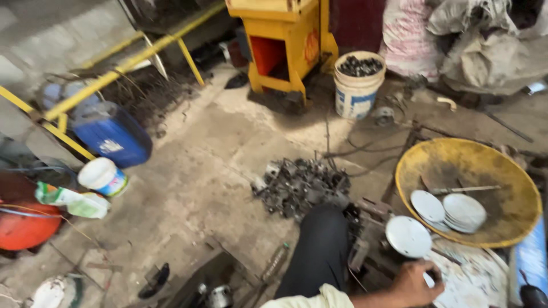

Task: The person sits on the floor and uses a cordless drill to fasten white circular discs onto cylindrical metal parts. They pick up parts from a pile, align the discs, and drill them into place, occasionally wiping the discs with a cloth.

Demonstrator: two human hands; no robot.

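My right hand (415, 283) reaches in from the bottom edge, a pale sleeve at the forearm. Its fingers are curled just below a white round disc (408, 236) that sits on a dark metal fixture (365, 228). A bit of white shows at the fingertips; I cannot tell whether the hand grips it. My knee in black trousers (319, 251) is left of the hand. A yellow basin (502, 171) to the right holds several more white discs (456, 210) and a metal rod. My left hand is out of view.
A pile of dark metal parts (299, 185) lies on the concrete floor ahead. Beyond it stand a white bucket of dark pieces (357, 91) and a yellow machine (282, 45). At left are a blue can (111, 134), a white tub (103, 175), an orange vessel (23, 228) and a yellow frame (131, 60). Sacks (456, 40) fill the back right.
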